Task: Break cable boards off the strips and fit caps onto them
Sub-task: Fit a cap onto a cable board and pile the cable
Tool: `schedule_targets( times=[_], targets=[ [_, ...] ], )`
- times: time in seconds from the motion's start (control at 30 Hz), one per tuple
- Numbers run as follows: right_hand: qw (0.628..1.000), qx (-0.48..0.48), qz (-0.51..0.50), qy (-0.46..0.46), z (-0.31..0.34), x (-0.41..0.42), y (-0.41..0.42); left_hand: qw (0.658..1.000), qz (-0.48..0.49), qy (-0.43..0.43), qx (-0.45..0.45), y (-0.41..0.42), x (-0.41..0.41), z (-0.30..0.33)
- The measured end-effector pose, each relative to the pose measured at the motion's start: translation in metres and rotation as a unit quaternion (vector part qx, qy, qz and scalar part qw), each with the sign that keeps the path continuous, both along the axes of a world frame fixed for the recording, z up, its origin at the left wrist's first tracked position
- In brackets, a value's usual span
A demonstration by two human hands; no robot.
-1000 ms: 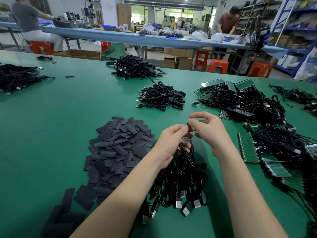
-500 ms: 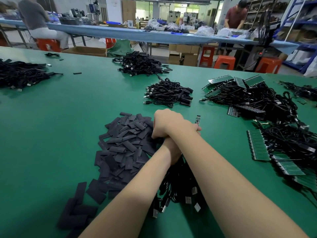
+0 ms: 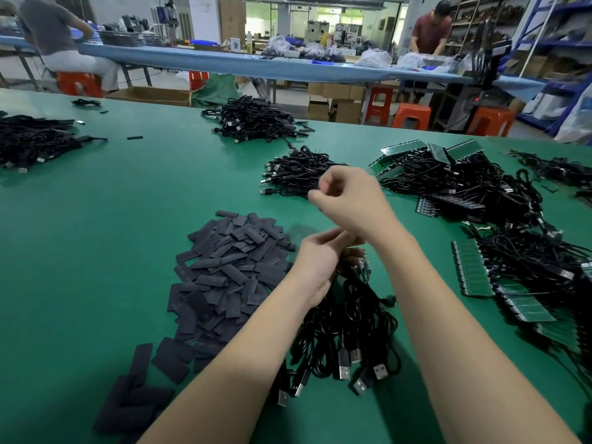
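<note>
Left hand (image 3: 315,264) gripped black cable bundle (image 3: 347,318) just right of cap pile (image 3: 230,267). Right hand (image 3: 347,200) hovered above, fingers curled; contents blurred, could not tell. Board strips (image 3: 471,267) lay further right. Judged light, stiff, brittle; best pinched by edges.

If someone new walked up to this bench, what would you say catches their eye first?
Probably the person's two arms crossing mid-frame: the right hand is raised with its fingers curled, while the left hand grips a bunch of black USB cables that trails toward the near edge. Left of them a heap of flat black caps spreads over the green table, and on the right lie green board strips tangled in more cables.
</note>
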State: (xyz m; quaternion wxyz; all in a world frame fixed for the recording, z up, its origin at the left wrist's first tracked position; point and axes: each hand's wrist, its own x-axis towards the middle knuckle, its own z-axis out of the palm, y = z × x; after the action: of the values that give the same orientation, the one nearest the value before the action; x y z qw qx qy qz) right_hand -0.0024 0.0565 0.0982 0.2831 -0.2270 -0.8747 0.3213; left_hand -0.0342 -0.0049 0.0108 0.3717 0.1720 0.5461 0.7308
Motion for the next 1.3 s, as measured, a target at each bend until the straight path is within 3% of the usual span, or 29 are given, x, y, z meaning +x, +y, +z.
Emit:
schedule_targets(
  times=[0.07,0.2,0.47,0.73,1.3],
  targets=[
    [0.990,-0.115,0.000,0.078,-0.001,0.015,0.013,0.997,-0.015,-0.051,0.051,0.001,-0.001,0.003],
    [0.908,-0.367,0.033,0.199,-0.010,0.040,0.032,0.994,-0.018,-0.076,0.071,-0.002,-0.004,0.006],
    [0.801,-0.535,0.022,0.267,-0.052,0.056,0.040,0.991,-0.033,-0.098,0.087,-0.007,-0.002,0.011],
    [0.729,-0.614,0.023,0.302,-0.067,0.061,0.044,0.991,-0.042,-0.098,0.083,-0.004,-0.005,0.007],
    [0.705,-0.603,0.020,0.372,-0.073,0.056,0.043,0.998,-0.037,0.000,0.049,-0.001,0.001,0.003]
  ],
)
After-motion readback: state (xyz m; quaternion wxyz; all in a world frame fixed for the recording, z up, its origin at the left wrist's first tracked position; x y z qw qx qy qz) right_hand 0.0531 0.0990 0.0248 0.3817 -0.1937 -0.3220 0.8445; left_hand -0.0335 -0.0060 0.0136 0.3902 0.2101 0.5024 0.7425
